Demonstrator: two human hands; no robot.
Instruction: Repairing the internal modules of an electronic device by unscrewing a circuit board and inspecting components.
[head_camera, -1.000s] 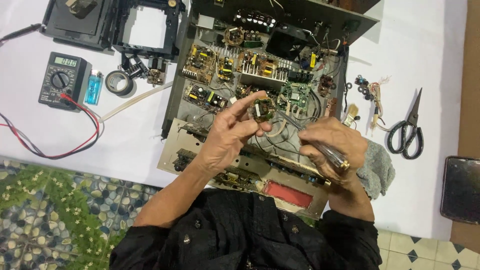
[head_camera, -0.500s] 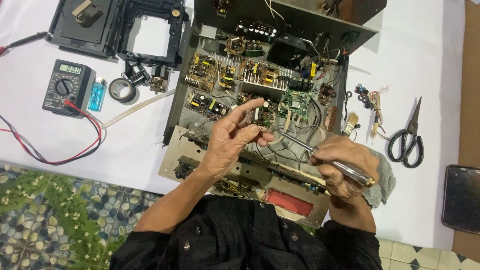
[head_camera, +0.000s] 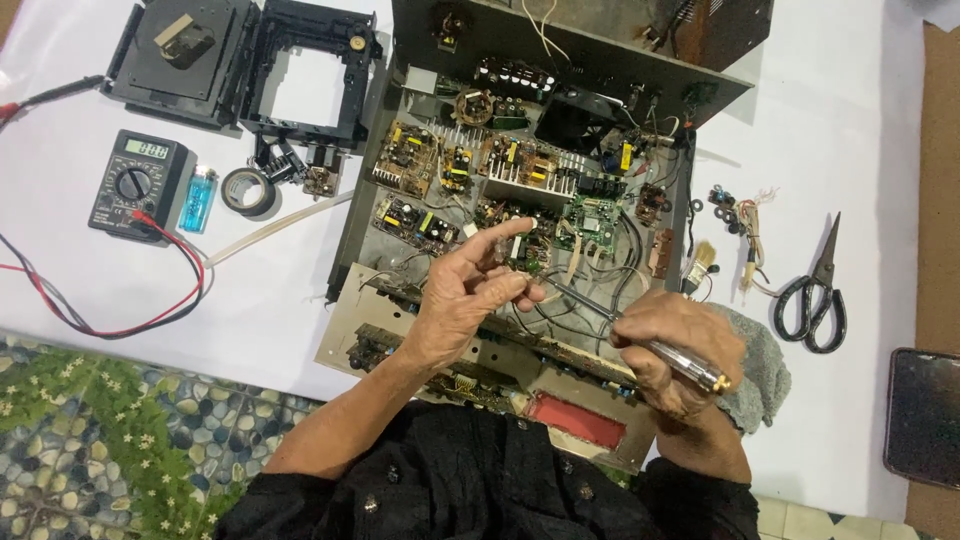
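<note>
Over the opened chassis (head_camera: 560, 220) mid-surface, left hand (head_camera: 470, 300) now lowered, pinching a small part, right hand (head_camera: 675, 350) drawn back, gripping a screwdriver (head_camera: 640, 335).

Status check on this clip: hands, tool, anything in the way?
Left hand pinching a small part over the open chassis. Right hand gripping screwdriver, tip at the boards. Loose wires crowd the spot.
</note>
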